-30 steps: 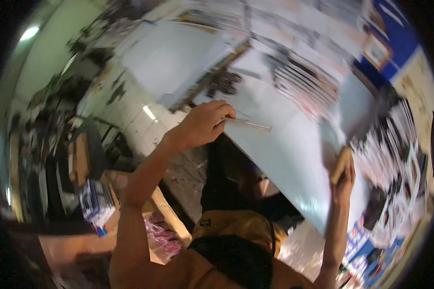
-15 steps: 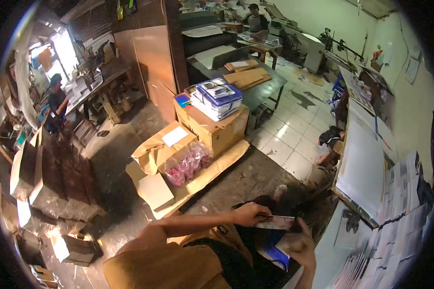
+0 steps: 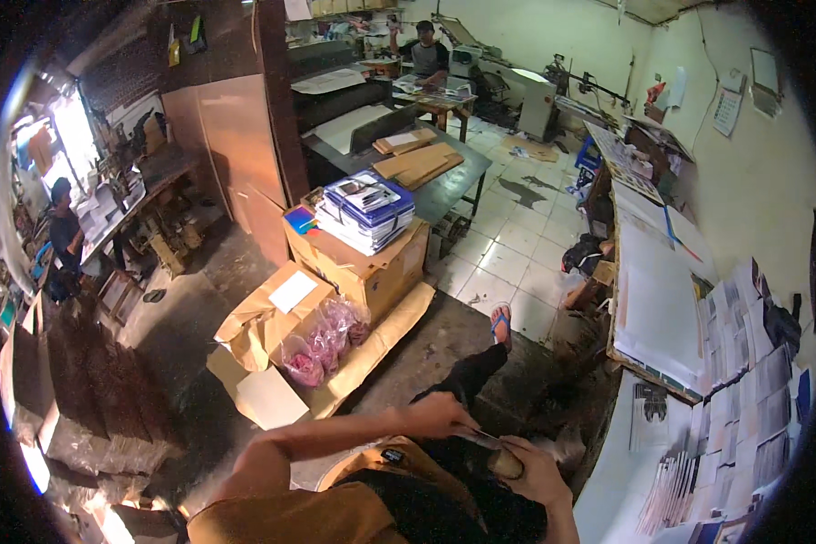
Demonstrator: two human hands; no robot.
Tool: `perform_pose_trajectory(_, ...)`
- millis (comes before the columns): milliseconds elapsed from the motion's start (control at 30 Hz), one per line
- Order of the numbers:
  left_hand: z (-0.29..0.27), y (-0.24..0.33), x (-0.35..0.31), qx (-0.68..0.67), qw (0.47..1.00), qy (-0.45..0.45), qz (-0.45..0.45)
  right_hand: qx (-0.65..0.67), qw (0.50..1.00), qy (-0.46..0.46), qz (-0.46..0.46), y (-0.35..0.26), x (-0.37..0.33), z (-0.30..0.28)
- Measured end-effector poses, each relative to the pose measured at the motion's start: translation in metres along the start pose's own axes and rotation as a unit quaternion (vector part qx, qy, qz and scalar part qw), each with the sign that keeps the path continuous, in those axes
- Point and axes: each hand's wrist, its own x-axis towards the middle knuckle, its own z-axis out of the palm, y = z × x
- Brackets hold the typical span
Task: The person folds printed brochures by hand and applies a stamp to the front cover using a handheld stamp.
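Low in front of my body, my left hand [image 3: 440, 417] has its fingers closed on one end of a thin, flat piece [image 3: 480, 438]. It is seen almost edge-on, so I cannot make out its kind. At its other end, the fingers of my right hand [image 3: 533, 470] are bent and closed around it. Just under the right fingers shows a small tan, rounded thing [image 3: 506, 465], partly hidden by the hand. My foot in a blue-strapped flip-flop [image 3: 501, 326] is stretched out ahead.
A cardboard box [image 3: 399, 267] carries a strapped stack of blue-and-white booklets [image 3: 365, 210]. Bags of pinkish-red material [image 3: 322, 349] lie in front of it. At right, a bench [image 3: 607, 453] bears stacks of printed sheets [image 3: 743, 363]. Two other people [image 3: 423, 59] are farther off.
The flat piece has turned from showing its printed-looking face to nearly edge-on. Both hands have drawn closer together. A blue thing below them no longer shows. The view has shifted right.
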Motion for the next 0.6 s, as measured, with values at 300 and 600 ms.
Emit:
perform_pose_trajectory(300,-0.239,-0.184,0.078,0.327,0.854,0.330,-0.233,0.209,0.972,0.103,0.021,0.041,-0.003,0.027)
perform_pose_trajectory(600,-0.328,-0.206,0.102,0.466,0.745,0.401,-0.259,0.129,0.968,0.207,0.065,0.099,-0.028,0.057)
